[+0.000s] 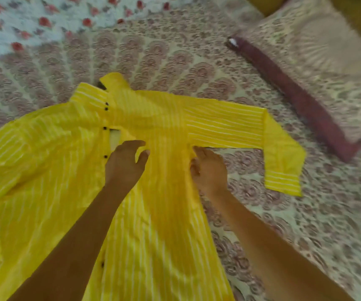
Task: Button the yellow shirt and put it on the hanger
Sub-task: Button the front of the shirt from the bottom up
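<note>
On a paisley bedspread (175, 51) lies the yellow striped shirt (164, 118), likely thin and floppy. The left hand (125, 161) rests loose-fingered by its black buttons (105, 128), probably the best hold; the blurred right hand (207, 168) seems to pinch its side seam.

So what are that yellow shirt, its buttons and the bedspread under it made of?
The shirt looks like thin woven cloth, likely cotton: matte, creased, with white stripes. The buttons are small and black, probably plastic, but too small to be sure. The bedspread seems to be printed cotton, matte and flat.
</note>
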`<state>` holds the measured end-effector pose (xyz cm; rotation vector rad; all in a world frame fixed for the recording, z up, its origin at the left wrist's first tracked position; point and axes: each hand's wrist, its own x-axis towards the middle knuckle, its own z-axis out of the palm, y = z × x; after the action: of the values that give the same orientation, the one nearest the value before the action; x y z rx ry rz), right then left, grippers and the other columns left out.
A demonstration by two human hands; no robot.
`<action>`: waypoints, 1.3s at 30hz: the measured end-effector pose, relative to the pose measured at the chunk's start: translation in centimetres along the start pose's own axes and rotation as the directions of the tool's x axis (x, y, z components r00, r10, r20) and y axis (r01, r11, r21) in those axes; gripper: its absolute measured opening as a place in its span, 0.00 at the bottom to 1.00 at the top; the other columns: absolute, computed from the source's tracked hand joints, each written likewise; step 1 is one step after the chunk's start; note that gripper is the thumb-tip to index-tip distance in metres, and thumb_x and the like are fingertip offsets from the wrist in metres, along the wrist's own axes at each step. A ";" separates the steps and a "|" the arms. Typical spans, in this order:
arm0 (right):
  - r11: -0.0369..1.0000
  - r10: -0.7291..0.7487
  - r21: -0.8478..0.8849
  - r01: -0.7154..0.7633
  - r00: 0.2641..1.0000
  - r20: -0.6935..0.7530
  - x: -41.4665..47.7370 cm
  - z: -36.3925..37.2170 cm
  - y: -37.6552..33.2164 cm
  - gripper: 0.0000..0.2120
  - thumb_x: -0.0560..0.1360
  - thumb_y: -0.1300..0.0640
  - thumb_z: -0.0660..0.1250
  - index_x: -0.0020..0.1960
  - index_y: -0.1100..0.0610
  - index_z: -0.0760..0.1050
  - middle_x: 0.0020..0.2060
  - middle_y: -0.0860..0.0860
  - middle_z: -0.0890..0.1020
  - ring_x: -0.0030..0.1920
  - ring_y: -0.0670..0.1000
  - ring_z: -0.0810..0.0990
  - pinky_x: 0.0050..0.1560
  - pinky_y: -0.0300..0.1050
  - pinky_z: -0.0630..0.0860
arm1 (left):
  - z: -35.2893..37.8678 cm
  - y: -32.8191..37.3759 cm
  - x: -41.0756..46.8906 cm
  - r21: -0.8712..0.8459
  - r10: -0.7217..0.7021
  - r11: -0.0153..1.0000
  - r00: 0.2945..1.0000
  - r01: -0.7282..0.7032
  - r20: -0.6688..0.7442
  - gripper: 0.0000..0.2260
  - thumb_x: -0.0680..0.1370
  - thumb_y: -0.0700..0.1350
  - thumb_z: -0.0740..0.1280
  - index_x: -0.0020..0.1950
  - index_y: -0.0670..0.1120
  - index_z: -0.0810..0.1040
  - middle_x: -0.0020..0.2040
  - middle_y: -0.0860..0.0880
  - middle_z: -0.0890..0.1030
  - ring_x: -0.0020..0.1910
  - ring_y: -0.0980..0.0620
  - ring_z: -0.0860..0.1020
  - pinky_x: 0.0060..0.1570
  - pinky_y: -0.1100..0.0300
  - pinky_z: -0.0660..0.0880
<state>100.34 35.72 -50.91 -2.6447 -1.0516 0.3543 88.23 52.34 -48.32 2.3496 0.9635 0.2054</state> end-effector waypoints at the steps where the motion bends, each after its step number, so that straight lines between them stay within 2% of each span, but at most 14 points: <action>1: 0.999 0.044 -0.021 -0.044 0.999 -0.005 -1.3 -0.6 1.2 0.22 0.74 0.56 0.61 0.68 0.58 0.67 0.64 0.57 0.75 0.64 0.58 0.72 0.65 0.53 0.66 | 0.4 1.1 -0.8 -0.007 0.011 1.000 1.000 -0.011 0.013 0.13 0.78 0.49 0.64 0.61 0.48 0.77 0.63 0.48 0.77 0.58 0.43 0.76 0.52 0.52 0.72; 7: 0.914 0.372 -0.156 -0.375 0.927 -0.045 -7.5 -4.7 13.0 0.26 0.75 0.53 0.63 0.70 0.56 0.61 0.67 0.55 0.69 0.68 0.57 0.66 0.68 0.54 0.63 | 6.1 10.4 -4.3 -0.016 0.168 0.986 0.978 -0.167 0.120 0.13 0.78 0.48 0.63 0.62 0.48 0.76 0.63 0.47 0.76 0.62 0.45 0.73 0.53 0.52 0.72; 12: 0.791 0.602 -0.068 -0.608 0.793 -0.092 -9.6 -4.2 19.3 0.31 0.74 0.47 0.65 0.70 0.58 0.60 0.69 0.58 0.66 0.69 0.60 0.65 0.67 0.59 0.64 | 10.8 14.5 -6.0 0.045 0.192 0.977 0.954 -0.208 0.231 0.14 0.77 0.45 0.63 0.63 0.47 0.75 0.64 0.46 0.74 0.64 0.45 0.71 0.54 0.52 0.71; 16: 0.820 0.566 -0.075 -0.568 0.823 -0.041 -9.0 -4.3 22.8 0.32 0.73 0.42 0.65 0.71 0.55 0.59 0.71 0.57 0.62 0.71 0.60 0.61 0.69 0.58 0.59 | 14.4 17.4 -5.2 0.108 0.278 0.942 0.918 -0.319 0.281 0.15 0.77 0.45 0.65 0.64 0.47 0.74 0.64 0.45 0.75 0.61 0.42 0.74 0.54 0.49 0.72; 20: 0.890 0.429 -0.065 -0.452 0.876 -0.218 -8.0 -4.5 26.3 0.15 0.77 0.52 0.60 0.62 0.55 0.70 0.63 0.55 0.73 0.65 0.59 0.69 0.66 0.56 0.64 | 18.8 20.9 -1.9 0.228 0.359 0.849 0.837 -0.476 0.412 0.21 0.75 0.42 0.67 0.67 0.50 0.71 0.71 0.46 0.69 0.69 0.41 0.66 0.65 0.40 0.64; 22: 0.925 0.380 0.113 -0.363 0.876 -0.298 -8.2 -4.7 27.7 0.13 0.79 0.55 0.57 0.59 0.60 0.73 0.49 0.57 0.80 0.49 0.59 0.78 0.49 0.49 0.71 | 20.8 21.9 -0.8 0.337 0.346 0.782 0.815 -0.525 0.465 0.24 0.75 0.43 0.67 0.70 0.52 0.67 0.73 0.48 0.66 0.71 0.40 0.62 0.67 0.38 0.60; 24: 0.889 0.387 0.393 -0.235 0.845 -0.369 -8.5 -5.5 28.2 0.13 0.80 0.55 0.56 0.55 0.63 0.73 0.31 0.53 0.76 0.28 0.52 0.73 0.29 0.41 0.65 | 21.8 22.1 0.1 0.408 0.306 0.761 0.834 -0.504 0.458 0.26 0.75 0.43 0.66 0.72 0.51 0.63 0.73 0.47 0.65 0.70 0.40 0.64 0.65 0.40 0.62; 26: 0.719 0.508 0.683 -0.127 0.767 -0.392 -8.5 -7.8 28.8 0.11 0.80 0.54 0.56 0.47 0.60 0.73 0.26 0.47 0.68 0.24 0.45 0.65 0.26 0.38 0.62 | 22.4 22.3 1.0 0.462 0.270 0.753 0.861 -0.468 0.431 0.27 0.76 0.45 0.65 0.73 0.50 0.61 0.72 0.44 0.66 0.66 0.38 0.68 0.60 0.41 0.67; 28: 0.346 0.650 0.938 -0.011 0.724 -0.231 -8.6 -10.4 28.8 0.10 0.80 0.55 0.57 0.43 0.56 0.73 0.32 0.49 0.72 0.32 0.48 0.71 0.33 0.40 0.70 | 22.5 22.2 1.8 0.460 0.254 0.778 0.885 -0.427 0.391 0.24 0.77 0.47 0.64 0.72 0.49 0.65 0.69 0.42 0.69 0.64 0.38 0.70 0.57 0.43 0.69; 30: -0.028 0.699 0.998 0.054 0.715 -0.019 -9.1 -13.0 29.3 0.09 0.80 0.56 0.58 0.45 0.53 0.75 0.40 0.51 0.79 0.40 0.50 0.79 0.42 0.44 0.77 | 22.6 22.5 2.5 0.469 0.266 0.775 0.892 -0.423 0.364 0.18 0.77 0.46 0.63 0.68 0.48 0.72 0.65 0.41 0.73 0.61 0.38 0.73 0.55 0.46 0.70; 32: -0.263 0.699 0.957 0.127 0.708 0.098 -9.8 -14.6 30.4 0.08 0.79 0.55 0.58 0.48 0.54 0.75 0.43 0.50 0.82 0.43 0.49 0.81 0.47 0.44 0.79 | 22.7 23.0 3.2 0.527 0.293 0.719 0.885 -0.453 0.362 0.14 0.77 0.42 0.62 0.62 0.45 0.77 0.58 0.39 0.77 0.56 0.38 0.76 0.51 0.49 0.71; 34: -0.366 0.712 0.903 0.226 0.693 0.115 -10.5 -15.7 32.1 0.09 0.78 0.54 0.58 0.46 0.55 0.75 0.37 0.48 0.83 0.40 0.48 0.82 0.47 0.45 0.80 | 22.8 23.7 3.8 0.552 0.311 0.686 0.877 -0.474 0.366 0.11 0.76 0.41 0.62 0.56 0.43 0.79 0.54 0.38 0.79 0.52 0.37 0.77 0.46 0.51 0.71; 36: -0.403 0.743 0.845 0.352 0.665 0.077 -11.3 -16.3 33.8 0.12 0.79 0.55 0.57 0.38 0.55 0.72 0.25 0.46 0.80 0.29 0.46 0.79 0.36 0.40 0.78 | 22.3 24.1 4.2 0.516 0.350 0.696 0.863 -0.500 0.364 0.11 0.74 0.44 0.62 0.51 0.43 0.81 0.50 0.38 0.80 0.49 0.37 0.78 0.42 0.53 0.69; 39: -0.411 0.756 0.842 0.350 0.647 0.099 -12.6 -15.8 36.3 0.14 0.79 0.55 0.55 0.34 0.54 0.67 0.20 0.45 0.75 0.24 0.44 0.75 0.32 0.37 0.75 | 20.2 23.8 4.5 0.360 0.473 0.719 0.798 -0.594 0.373 0.19 0.71 0.50 0.57 0.44 0.39 0.81 0.48 0.37 0.80 0.47 0.36 0.77 0.41 0.51 0.71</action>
<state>119.46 -0.95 -46.93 -0.8396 0.4429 0.1303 112.58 32.66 -51.54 2.9662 0.1687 -0.1271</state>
